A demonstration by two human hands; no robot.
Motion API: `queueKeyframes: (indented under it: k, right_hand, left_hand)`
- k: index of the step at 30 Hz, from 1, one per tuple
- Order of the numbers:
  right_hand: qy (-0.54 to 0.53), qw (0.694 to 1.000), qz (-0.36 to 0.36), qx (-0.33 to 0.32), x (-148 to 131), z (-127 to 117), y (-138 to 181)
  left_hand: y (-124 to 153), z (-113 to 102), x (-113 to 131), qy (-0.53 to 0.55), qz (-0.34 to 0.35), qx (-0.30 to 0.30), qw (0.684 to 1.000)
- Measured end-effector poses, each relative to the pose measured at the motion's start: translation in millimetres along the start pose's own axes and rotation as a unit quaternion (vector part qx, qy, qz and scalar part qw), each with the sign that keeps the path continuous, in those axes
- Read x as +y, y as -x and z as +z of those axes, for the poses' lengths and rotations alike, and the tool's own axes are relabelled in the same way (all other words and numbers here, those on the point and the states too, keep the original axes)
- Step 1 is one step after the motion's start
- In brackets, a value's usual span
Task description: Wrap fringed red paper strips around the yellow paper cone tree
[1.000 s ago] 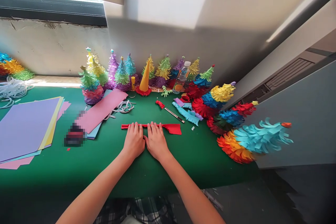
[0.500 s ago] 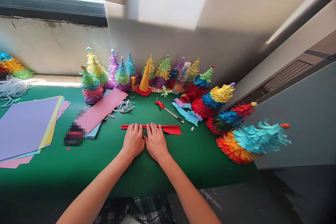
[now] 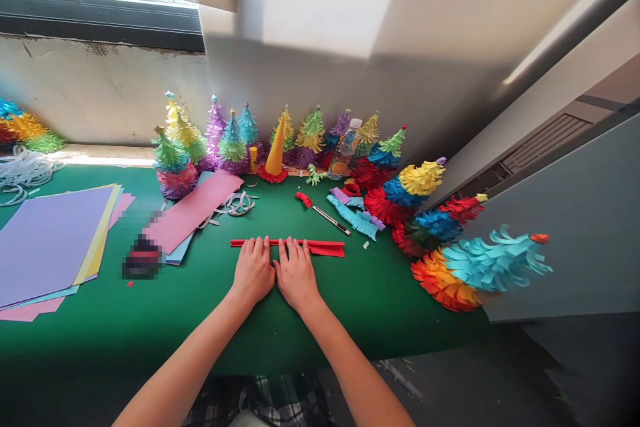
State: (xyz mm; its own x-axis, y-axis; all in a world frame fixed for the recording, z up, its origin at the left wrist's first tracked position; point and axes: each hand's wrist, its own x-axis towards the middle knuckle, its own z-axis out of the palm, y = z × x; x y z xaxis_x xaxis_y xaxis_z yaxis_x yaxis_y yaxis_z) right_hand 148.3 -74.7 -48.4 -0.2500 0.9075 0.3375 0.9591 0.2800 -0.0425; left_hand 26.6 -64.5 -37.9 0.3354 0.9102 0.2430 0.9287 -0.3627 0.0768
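A folded red paper strip [image 3: 326, 247] lies crosswise on the green table top [image 3: 400, 320]. My left hand [image 3: 253, 271] rests palm down, its fingertips pressing on the strip's left half. Beside it my right hand [image 3: 296, 275] lies flat with its fingertips on the strip, right of the middle. Both hands have their fingers stretched out, and the thumbs nearly meet. The strip's left part is narrow, and its right end is wider. Behind the strip lie a utility knife [image 3: 331, 221] and a small crumpled red paper piece [image 3: 303, 199].
Paper sheets [image 3: 50, 240] are stacked at left, with a pink strip [image 3: 195, 210] nearer the middle. Fringed paper trees [image 3: 314, 128] line the wall and right edge. A yellow cone [image 3: 276, 152], a plastic bottle [image 3: 345, 150] and blue fringed scraps [image 3: 354, 219] stand or lie behind.
The wide right end of the red strip looks narrower and flatter than before. Both hands stay on the strip, with the right one shifted very slightly left.
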Motion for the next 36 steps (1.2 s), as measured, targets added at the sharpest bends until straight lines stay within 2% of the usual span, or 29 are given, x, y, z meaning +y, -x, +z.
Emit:
queueKeyframes:
  k: [8,14,20,28,36]
  right_hand:
    - [-0.013,1.000,0.019,-0.008,-1,-3,2]
    - [-0.022,0.999,0.028,0.007,0,1,3]
    - [-0.027,0.999,0.014,-0.013,1,8,5]
    - [0.000,1.000,-0.004,0.023,-2,6,10]
    - [0.014,0.999,0.003,0.048,-8,3,17]
  left_hand:
    - [4,3,3,0.013,-0.009,0.034,0.999]
    - [4,8,1,0.010,0.012,0.029,0.999]
    - [5,3,2,-0.002,0.002,0.034,0.999]
    - [8,8,6,-0.038,0.007,-0.011,0.999]
    - [15,1,11,-0.042,0.009,-0.019,0.999]
